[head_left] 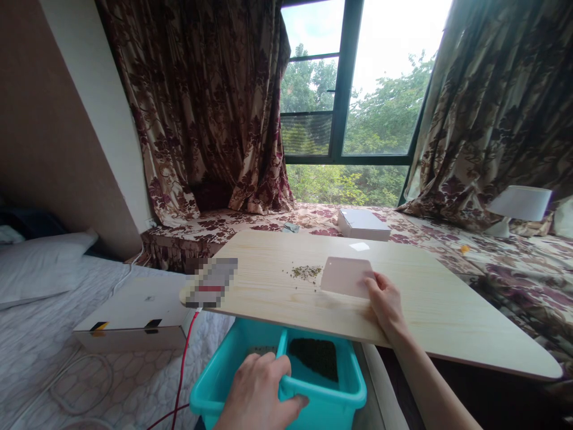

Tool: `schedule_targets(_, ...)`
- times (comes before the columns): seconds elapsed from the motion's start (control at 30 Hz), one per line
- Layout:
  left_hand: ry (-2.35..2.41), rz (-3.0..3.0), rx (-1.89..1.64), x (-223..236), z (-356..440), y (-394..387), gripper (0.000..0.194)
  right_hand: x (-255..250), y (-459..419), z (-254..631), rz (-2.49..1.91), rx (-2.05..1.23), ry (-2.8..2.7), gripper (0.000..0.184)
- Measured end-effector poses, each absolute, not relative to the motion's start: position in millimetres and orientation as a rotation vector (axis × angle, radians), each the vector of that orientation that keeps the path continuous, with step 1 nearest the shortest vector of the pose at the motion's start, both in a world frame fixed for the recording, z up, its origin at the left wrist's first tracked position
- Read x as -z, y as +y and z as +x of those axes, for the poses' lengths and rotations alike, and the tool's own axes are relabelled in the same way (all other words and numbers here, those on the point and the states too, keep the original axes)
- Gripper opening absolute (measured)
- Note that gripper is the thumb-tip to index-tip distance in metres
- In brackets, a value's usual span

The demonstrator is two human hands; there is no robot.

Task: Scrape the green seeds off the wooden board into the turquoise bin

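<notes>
My right hand (385, 298) pinches the right edge of a thin, pale pink translucent plastic sheet (345, 277) over the wooden tabletop (441, 307). Just left of the sheet lies a small scattered pile of greenish-brown grains (306, 272). Below the table's front edge, my left hand (262, 388) is closed around the middle handle of a turquoise two-compartment tub (333, 391). Dark small grains (316, 358) lie in the tub's right compartment. A few specks show in the left compartment, which my hand partly hides.
A blurred phone-like device (212, 283) with a red cable (182, 364) sits at the table's left end. A white box (134, 313) rests on the bed to the left. Behind the table are another white box (363, 224) and a lamp (519, 203).
</notes>
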State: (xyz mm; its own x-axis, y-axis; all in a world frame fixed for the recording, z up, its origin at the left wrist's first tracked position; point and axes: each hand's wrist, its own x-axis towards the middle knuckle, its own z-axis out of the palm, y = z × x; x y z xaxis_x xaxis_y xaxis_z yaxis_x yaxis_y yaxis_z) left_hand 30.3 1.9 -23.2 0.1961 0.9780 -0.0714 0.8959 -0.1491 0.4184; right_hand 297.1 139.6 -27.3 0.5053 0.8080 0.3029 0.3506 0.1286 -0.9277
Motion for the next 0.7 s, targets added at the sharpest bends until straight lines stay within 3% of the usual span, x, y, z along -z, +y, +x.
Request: schedule_targets(0.7,1.759,2.114,-0.295,21.3,31.0,2.6,0.013,28.9,140.1,295.4,-1.369,-0.494,-1.148,0.029)
